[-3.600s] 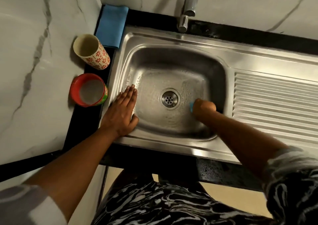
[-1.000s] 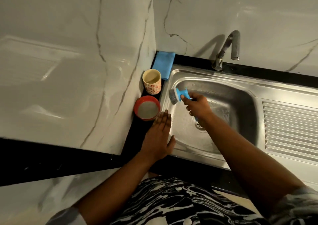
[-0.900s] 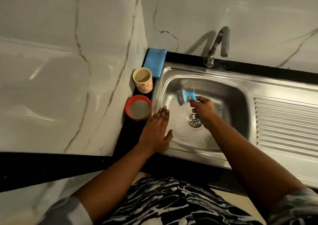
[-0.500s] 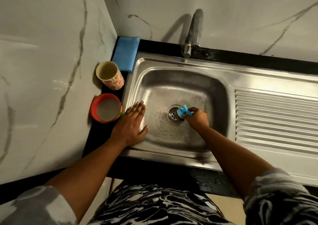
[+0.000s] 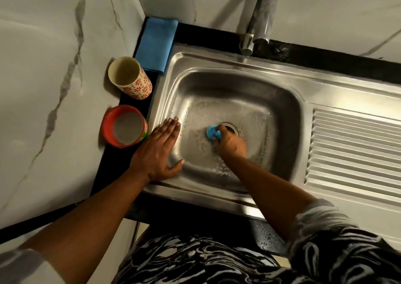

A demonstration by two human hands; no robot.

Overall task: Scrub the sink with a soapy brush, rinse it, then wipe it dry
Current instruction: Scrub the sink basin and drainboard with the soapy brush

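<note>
Left hand [image 5: 159, 151] lies flat with fingers straight and thumb spread, pressing on the front-left corner of the sink [image 5: 217, 193] rim and holding nothing. Right hand [image 5: 230, 143] is down in the basin, fingers curled round the blue brush [image 5: 211, 133]. The brush head sits against the basin floor just left of the drain [image 5: 230, 125], and its bristles are hidden underneath. Suds and droplets show on the floor and lower walls, so this reads as the scrubbing step, with rinsing and drying not yet done.

To do it well, I would press the bristles flat and work small circles outward from the drain. From there go up each wall and into the rounded corners, where film tends to sit. The ribbed draining board [image 5: 355, 149] on the right looks dry and may want a pass too. The braced hand steadies the body, though a wet rim could let it slip.

On the dark counter [image 5: 108, 175] strip along the sink's left edge, the red cup [image 5: 124, 125] stands nearest, just beside the left hand. It holds a pale, cloudy liquid, likely the soapy water. Beyond it, the flowered cup [image 5: 130, 78] shows nothing inside that I can make out. A folded blue cloth [image 5: 156, 45] lies at the far-left corner. At the far edge stands the tap [image 5: 258, 23], with no water seen running
</note>
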